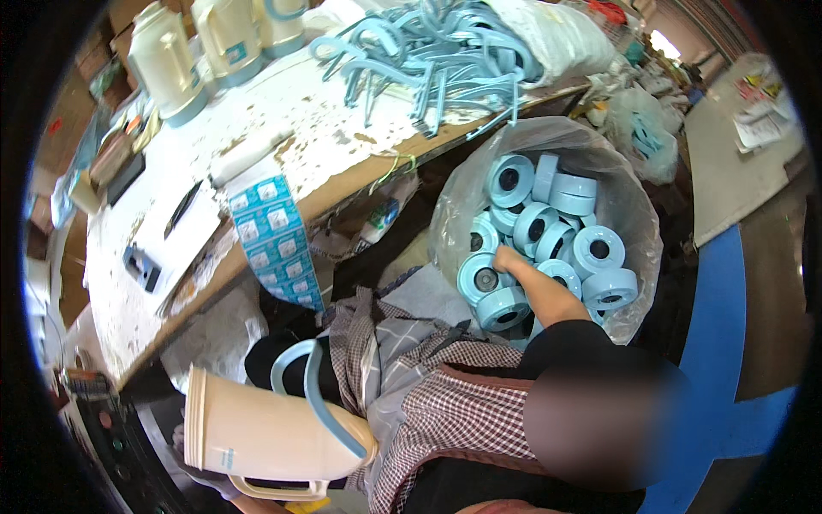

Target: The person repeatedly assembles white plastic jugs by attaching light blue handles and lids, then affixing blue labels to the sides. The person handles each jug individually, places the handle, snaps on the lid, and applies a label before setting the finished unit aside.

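A cream plastic vacuum-flask casing (276,430) lies sideways across my lap, its wide threaded end to the left. A pale blue carrying handle (314,385) loops over its narrow end, and a cream side handle (282,491) shows along its lower side. My left hand (215,482), in a grey glove, holds the casing near the wide end; most of its fingers are behind it. My right hand (507,259) reaches into a clear plastic bag (603,138) and touches pale blue round plastic bases (478,277). Its fingertips are hidden among them.
Across the worktable (308,154) lie a heap of blue handles (437,64), several standing flasks (168,70) and a black pen or knife (183,209). A sheet of blue stickers (276,241) hangs over its edge. A grey board (725,154) stands at right.
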Motion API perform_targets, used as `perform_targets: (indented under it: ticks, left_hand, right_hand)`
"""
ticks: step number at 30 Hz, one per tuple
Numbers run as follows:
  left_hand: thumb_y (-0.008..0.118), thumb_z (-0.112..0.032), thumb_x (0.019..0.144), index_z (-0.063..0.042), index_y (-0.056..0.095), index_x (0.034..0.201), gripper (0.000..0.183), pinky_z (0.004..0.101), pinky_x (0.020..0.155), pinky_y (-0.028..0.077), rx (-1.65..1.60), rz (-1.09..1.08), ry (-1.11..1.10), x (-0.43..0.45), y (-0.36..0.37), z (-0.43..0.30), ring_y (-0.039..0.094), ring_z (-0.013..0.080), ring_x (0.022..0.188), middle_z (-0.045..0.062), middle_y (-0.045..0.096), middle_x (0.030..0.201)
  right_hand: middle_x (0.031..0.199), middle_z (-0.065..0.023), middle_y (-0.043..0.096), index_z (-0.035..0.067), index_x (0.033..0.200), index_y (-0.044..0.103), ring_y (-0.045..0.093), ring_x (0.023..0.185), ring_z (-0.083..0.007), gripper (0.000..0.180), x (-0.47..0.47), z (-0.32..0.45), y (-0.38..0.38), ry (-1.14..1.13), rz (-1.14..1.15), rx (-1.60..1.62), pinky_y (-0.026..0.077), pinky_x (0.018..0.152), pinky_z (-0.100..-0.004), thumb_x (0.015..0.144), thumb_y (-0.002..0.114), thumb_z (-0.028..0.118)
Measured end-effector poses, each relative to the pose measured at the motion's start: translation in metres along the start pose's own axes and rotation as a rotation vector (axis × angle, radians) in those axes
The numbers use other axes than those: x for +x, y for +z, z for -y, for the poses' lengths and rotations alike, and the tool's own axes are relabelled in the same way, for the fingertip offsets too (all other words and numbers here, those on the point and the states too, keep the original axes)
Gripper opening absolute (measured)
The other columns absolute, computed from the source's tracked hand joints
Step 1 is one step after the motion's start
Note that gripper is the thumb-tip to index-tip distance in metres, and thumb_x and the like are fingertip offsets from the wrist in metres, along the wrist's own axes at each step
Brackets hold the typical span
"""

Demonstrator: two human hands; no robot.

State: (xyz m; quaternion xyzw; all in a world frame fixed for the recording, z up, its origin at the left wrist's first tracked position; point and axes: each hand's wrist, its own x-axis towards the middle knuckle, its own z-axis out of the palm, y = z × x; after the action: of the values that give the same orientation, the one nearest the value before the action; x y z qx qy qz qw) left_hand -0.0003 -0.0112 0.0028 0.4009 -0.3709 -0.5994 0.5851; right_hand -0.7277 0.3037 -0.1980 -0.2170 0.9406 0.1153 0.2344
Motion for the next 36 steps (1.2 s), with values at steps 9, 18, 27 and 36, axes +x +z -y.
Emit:
perform_targets:
  ticks: [9, 18, 27, 36]
  left_hand:
    - [0.03, -0.036, 0.106, -0.003, 0.055, 0.095, 0.043, 0.0377, 0.093, 0.045, 0.332, 0.294, 0.232, -0.022, -0.008, -0.013, 0.056, 0.0207, 0.091, 0.009, 0.059, 0.092]
    - [0.067, -0.054, 0.079, -0.005, 0.021, 0.157, 0.102, 0.0416, 0.122, 0.021, 0.181, -0.043, 0.325, -0.02, 0.058, -0.017, 0.028, 0.0289, 0.147, 0.017, 0.03, 0.159]
    - [0.087, -0.061, 0.059, -0.009, 0.014, 0.16, 0.135, 0.0409, 0.122, 0.019, 0.109, -0.003, 0.346, -0.055, 0.039, -0.019, 0.023, 0.0269, 0.15, 0.014, 0.025, 0.161]
    - [0.088, -0.052, 0.062, -0.008, 0.016, 0.159, 0.128, 0.0406, 0.122, 0.018, 0.134, -0.002, 0.345, -0.05, 0.043, -0.014, 0.021, 0.0274, 0.15, 0.014, 0.022, 0.161]
  right_hand:
    - [0.095, -0.0197, 0.07, 0.004, 0.103, 0.062, 0.068, 0.092, -0.0387, 0.058, -0.148, 0.179, -0.236, -0.864, -0.306, 0.055, 0.053, 0.077, -0.0483, 0.065, 0.082, 0.043]
    - [0.089, -0.0096, 0.069, 0.003, 0.093, 0.074, 0.066, 0.081, -0.0197, 0.041, -0.36, 0.498, -0.168, -1.915, 0.27, 1.103, 0.052, 0.073, -0.0328, 0.077, 0.083, 0.041]
    - [0.068, -0.0095, 0.07, -0.002, 0.081, 0.077, 0.059, 0.055, -0.0085, 0.037, -0.382, 0.545, -0.162, -1.913, 0.945, 1.085, 0.046, 0.051, -0.0204, 0.087, 0.075, 0.035]
    - [0.065, -0.0112, 0.07, -0.006, 0.077, 0.075, 0.06, 0.049, -0.01, 0.046, -0.378, 0.549, -0.169, -1.989, 0.894, 1.09, 0.045, 0.047, -0.0195, 0.085, 0.076, 0.039]
